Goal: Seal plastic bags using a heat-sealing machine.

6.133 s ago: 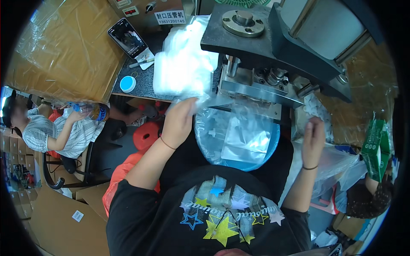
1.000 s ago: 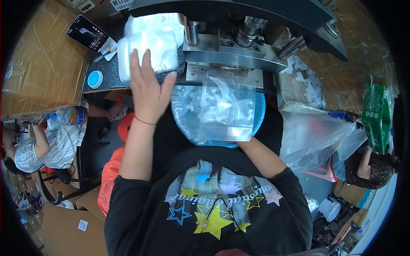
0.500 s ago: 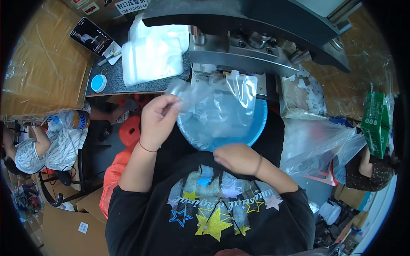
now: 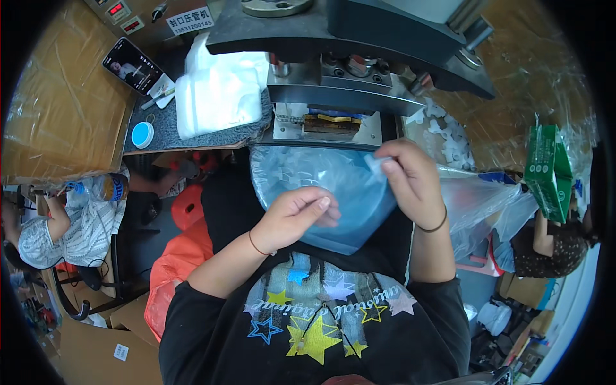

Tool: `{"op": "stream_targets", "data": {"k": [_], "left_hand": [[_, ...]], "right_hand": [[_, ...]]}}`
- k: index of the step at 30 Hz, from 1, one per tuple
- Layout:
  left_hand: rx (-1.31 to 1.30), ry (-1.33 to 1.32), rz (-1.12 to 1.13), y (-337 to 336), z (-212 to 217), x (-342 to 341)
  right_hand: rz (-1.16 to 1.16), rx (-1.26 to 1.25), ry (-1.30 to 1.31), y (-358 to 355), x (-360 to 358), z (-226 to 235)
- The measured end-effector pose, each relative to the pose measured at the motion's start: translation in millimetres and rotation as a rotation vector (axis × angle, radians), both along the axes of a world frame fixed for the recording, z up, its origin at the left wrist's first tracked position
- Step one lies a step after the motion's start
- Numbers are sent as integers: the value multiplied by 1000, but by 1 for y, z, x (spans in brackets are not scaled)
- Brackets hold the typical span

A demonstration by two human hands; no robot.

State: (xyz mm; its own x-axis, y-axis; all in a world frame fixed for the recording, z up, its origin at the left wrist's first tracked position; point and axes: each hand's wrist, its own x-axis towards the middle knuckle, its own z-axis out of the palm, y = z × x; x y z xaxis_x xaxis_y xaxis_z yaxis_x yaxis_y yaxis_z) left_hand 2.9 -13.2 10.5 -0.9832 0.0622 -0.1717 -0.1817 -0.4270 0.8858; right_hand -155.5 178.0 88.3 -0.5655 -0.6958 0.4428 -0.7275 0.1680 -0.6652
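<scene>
A blue basin (image 4: pixel 260 176) sits at my lap, below the press, with translucent pieces visible inside it. Clear plastic film (image 4: pixel 350 224), apparently a bag, stretches over its near part, so where basin ends and film begins is hard to see. My right hand (image 4: pixel 410 179) pinches a small crumpled bit of clear plastic (image 4: pixel 375 165) over the basin's right rim; I cannot tell whether it joins the film. Over the basin's near left side, my left hand (image 4: pixel 298 217) has its fingers curled against the thumb. Its fingertips are blurred, and anything between them cannot be made out.
A press (image 4: pixel 346 93) stands ahead, its metal die (image 4: pixel 330 125) beneath. Left of it, white packs (image 4: pixel 221 102), a phone (image 4: pixel 135 67) and a blue-lidded jar (image 4: pixel 142 135) lie on a grey mat. White parts (image 4: pixel 449 131) fill a box on the right. Other people sit at both sides.
The clear bag held up by my left hand has come down over the basin. My right hand rose from my lap to the basin's right rim; my left dropped toward the near side.
</scene>
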Motion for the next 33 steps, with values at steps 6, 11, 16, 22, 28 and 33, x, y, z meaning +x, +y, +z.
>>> {"op": "stream_targets", "data": {"k": [6, 11, 16, 22, 28, 33], "left_hand": [[25, -12, -38, 8, -7, -6], [125, -95, -183, 6, -1, -10], [125, -84, -226, 10, -14, -11], [133, -155, 7, -19, -20, -36], [296, -143, 177, -34, -17, -57], [-815, 238, 541, -60, -14, -52]], "right_hand": [[16, 83, -1, 4, -5, 8], [169, 280, -32, 14, -14, 11], [-175, 381, 196, 19, -35, 2], [-627, 761, 354, 59, -103, -53], [-579, 556, 167, 54, -97, -56], [-586, 440, 220, 62, -97, -64]]}}
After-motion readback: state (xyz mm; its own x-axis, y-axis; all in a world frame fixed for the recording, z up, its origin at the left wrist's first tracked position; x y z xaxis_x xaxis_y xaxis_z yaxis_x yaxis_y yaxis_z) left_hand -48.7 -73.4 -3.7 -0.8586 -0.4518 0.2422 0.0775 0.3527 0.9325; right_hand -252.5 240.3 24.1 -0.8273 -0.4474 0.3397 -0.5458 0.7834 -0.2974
